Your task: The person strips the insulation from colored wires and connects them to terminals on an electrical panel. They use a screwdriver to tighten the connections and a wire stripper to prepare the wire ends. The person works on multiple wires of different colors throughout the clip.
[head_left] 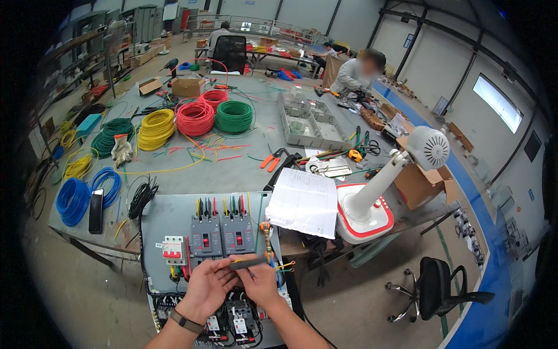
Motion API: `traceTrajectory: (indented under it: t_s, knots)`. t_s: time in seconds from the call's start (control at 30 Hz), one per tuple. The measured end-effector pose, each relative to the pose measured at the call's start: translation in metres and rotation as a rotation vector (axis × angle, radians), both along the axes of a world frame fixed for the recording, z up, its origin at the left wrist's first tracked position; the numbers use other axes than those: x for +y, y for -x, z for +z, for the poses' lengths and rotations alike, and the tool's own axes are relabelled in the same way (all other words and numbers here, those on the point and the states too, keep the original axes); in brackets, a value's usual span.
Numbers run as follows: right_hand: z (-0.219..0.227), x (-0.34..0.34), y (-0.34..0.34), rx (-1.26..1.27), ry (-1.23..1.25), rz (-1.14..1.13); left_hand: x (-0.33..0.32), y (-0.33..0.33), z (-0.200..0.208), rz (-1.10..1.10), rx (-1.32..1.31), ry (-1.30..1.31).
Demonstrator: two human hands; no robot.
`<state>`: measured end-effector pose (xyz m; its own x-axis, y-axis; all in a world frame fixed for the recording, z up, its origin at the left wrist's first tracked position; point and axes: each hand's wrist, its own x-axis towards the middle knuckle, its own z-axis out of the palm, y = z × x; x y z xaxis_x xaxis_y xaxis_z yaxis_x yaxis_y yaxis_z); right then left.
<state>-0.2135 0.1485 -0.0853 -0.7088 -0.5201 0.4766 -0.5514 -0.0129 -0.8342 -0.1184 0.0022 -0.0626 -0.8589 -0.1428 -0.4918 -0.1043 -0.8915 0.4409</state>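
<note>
My left hand (210,287), wearing a dark wristband, is turned palm up with its fingers loosely apart, tips beside the left end of a dark grey flat strip (249,263). My right hand (260,284) pinches that strip, whose exact kind I cannot make out. Yellow wire ends (285,267) show just right of the right hand. Both hands are above a grey electrical mounting panel (165,212). Two moulded-case circuit breakers (206,239) with red switches stand on it beyond my hands, next to a white miniature breaker (173,250). Contactors (241,321) with black wiring sit below my wrists.
Wire coils in red (195,118), green (233,117), yellow (156,130) and blue (74,202) lie on the table. A phone (96,212), orange-handled pliers (271,161), paper sheets (303,200), a white lamp (365,203) and a grey parts bin (314,123) surround the panel. A co-worker (357,75) is at far right.
</note>
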Motion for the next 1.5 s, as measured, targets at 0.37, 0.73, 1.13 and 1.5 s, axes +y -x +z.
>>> traceTrajectory:
  t_s: [0.37, 0.73, 1.13, 1.5]
  knots:
    - [0.009, -0.001, -0.003, -0.028, -0.014, 0.049, 0.009, 0.001, 0.016, -0.009, -0.032, 0.085]
    - [0.000, 0.005, -0.013, -0.090, 0.058, -0.039, 0.000, -0.009, -0.002, -0.142, 0.058, 0.214]
    - [0.013, 0.024, -0.034, -0.257, 0.274, 0.042, 0.001, -0.023, 0.026, -0.170, -0.039, 0.559]
    - [0.045, 0.022, -0.058, -0.543, 0.397, 0.069, 0.000, -0.056, 0.052, -0.202, 0.155, 1.527]
